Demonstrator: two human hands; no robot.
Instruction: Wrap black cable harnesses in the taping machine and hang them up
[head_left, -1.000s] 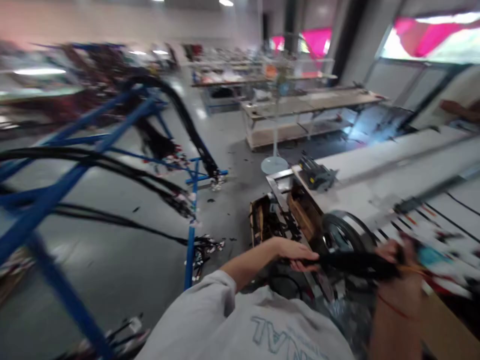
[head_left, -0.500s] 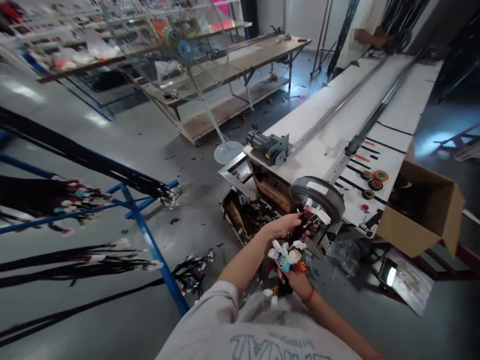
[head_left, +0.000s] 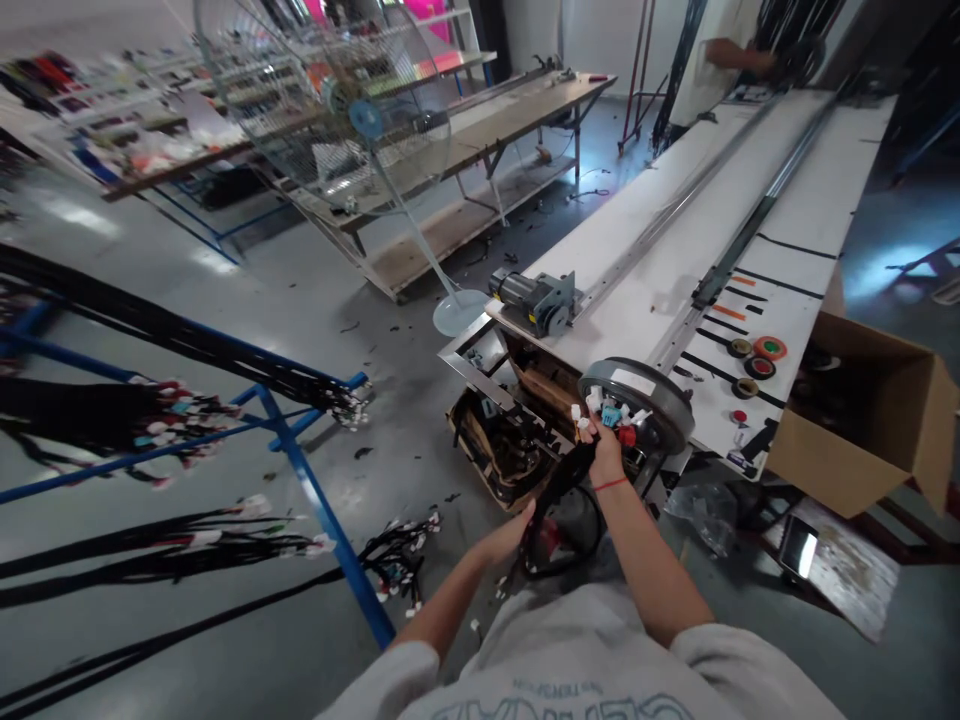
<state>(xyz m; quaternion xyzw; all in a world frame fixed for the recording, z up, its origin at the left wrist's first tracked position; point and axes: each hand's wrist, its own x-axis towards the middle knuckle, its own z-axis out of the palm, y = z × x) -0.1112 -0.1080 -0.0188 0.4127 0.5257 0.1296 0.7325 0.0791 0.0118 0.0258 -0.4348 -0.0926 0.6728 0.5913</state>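
Bare floor [head_left: 405, 330] left of wire harness [head_left: 570, 475]

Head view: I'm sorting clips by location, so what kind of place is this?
Most likely a wire-harness assembly workshop. Black harnesses hang over a blue rack, a long white assembly table carries rails, and the right hand holds a wire harness with connectors.

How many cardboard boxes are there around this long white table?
2: one open cardboard box at the right side of the long white table, another open box on the floor under its near end. Others may be hidden.
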